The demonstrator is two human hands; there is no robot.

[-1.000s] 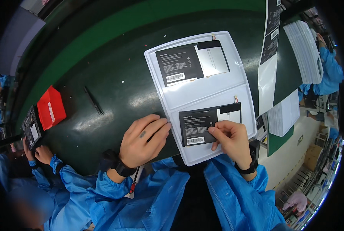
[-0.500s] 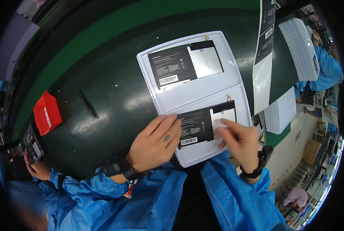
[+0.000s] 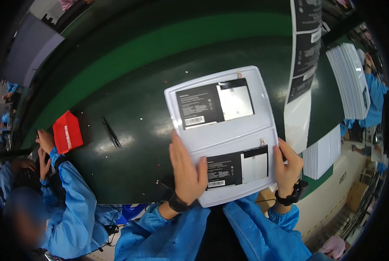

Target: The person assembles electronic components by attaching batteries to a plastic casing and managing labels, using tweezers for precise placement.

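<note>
A white plastic tray (image 3: 229,130) lies on the dark green belt in front of me. It holds two flat black-and-silver battery packs: one (image 3: 215,103) in the far pocket and one (image 3: 238,167) in the near pocket. My left hand (image 3: 186,172) grips the tray's near left edge, thumb lying over the near pack's corner. Fingers of my right hand (image 3: 289,163) curl around the tray's right edge beside that pack. Both wrists wear black straps and both arms are in blue sleeves.
Black tweezers (image 3: 112,133) lie on the belt to the left. A red box (image 3: 67,131) sits further left, by a person in blue (image 3: 51,195) at my left. A strip of black labels (image 3: 303,65) hangs at the right, beside stacked white sheets (image 3: 349,82).
Both hands left the near battery pack's surface and moved out to the tray's left and right edges. The tray sits higher and more centred in view.
</note>
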